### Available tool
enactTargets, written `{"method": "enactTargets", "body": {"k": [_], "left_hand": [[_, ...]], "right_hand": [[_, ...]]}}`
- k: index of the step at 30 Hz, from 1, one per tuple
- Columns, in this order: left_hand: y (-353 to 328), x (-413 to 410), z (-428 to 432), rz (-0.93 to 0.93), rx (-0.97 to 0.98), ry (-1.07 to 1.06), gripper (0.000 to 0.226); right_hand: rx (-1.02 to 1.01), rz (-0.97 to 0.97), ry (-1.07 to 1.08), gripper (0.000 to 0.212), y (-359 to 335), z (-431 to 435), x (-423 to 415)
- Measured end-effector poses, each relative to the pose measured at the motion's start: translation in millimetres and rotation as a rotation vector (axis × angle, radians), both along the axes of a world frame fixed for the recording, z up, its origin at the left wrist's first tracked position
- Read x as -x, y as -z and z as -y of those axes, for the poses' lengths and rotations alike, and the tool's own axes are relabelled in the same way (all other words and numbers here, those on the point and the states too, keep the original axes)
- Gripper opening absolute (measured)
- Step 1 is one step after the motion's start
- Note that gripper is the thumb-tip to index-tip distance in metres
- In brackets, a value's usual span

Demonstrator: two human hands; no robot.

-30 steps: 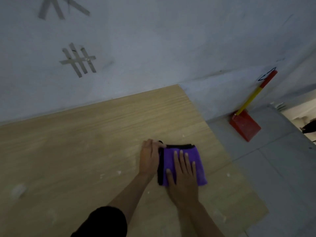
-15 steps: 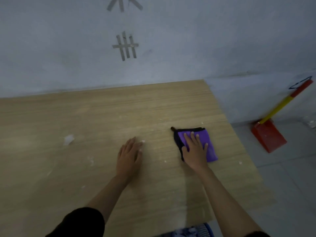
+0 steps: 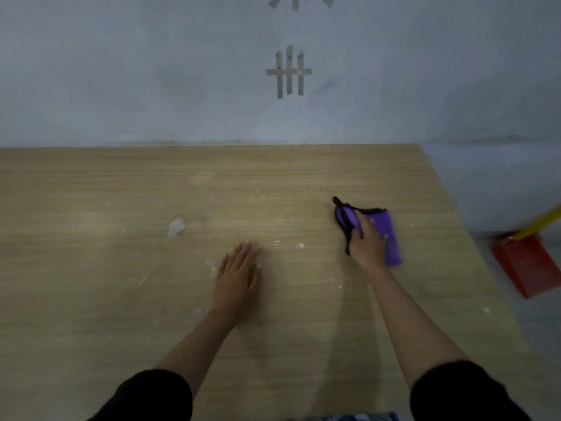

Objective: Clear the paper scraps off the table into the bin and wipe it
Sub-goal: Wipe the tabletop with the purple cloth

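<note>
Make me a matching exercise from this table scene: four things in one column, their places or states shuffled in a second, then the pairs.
1. purple cloth
2. left hand
3. red dustpan
4. largest paper scrap

A. on the floor, right of the table
B. flat on the wood, holding nothing
C. under the right hand
D. loose on the table, left of both hands

Pairs: 1-C, 2-B, 3-A, 4-D

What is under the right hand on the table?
Under the right hand lies a folded purple cloth with a black edge, flat on the wooden table. The part of the cloth below the palm is covered, and so is the table under the cloth.
</note>
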State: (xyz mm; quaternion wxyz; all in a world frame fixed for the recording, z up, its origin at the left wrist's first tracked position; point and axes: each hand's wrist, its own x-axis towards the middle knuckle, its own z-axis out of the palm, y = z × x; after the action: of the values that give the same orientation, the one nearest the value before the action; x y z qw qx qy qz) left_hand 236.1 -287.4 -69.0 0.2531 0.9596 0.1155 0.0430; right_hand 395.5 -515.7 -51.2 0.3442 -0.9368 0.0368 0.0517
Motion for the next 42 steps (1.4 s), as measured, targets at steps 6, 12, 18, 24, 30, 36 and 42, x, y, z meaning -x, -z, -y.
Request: {"method": "enactTargets", "body": {"k": [6, 12, 18, 24, 30, 36, 42], "left_hand": [[-5.1, 11.6, -8.3, -0.027, -0.048, 0.013, 0.076], [-2.8, 44.4, -31.1, -0.034, -0.057, 0.03, 0.077], [-8.2, 82.6, -56.6, -0.017, 0.052, 0.027, 0.07], [4.8, 108.5, -76.0, -0.072, 0.137, 0.081, 0.068], [3.9, 119.5, -80.2, 0.004, 0.076, 0.118, 0.069], [5.5, 119.2, -56.3, -0.012, 0.004, 0.215, 0.07], [2.2, 112.1, -20.2, -0.026, -0.018, 0.336, 0.075]], "right_hand": [[-0.016, 0.121, -0.374, 0.046, 11.3, -88.0, 78.6], [-0.042, 0.206, -0.106, 0.046, 21.0, -43.0, 160.2], [-0.112, 0.018, 0.048, 0.053, -6.5, -98.3, 172.1], [0.03, 0.189, -0.347, 0.053, 10.8, -183.1, 283.6], [0.048, 0.237, 0.047, 0.048, 26.1, -57.1, 295.1], [0.023, 0.162, 0.44, 0.053, 11.5, 31.5, 280.9], [0.195, 0.294, 0.106, 0.059, 12.2, -49.7, 269.6]]}}
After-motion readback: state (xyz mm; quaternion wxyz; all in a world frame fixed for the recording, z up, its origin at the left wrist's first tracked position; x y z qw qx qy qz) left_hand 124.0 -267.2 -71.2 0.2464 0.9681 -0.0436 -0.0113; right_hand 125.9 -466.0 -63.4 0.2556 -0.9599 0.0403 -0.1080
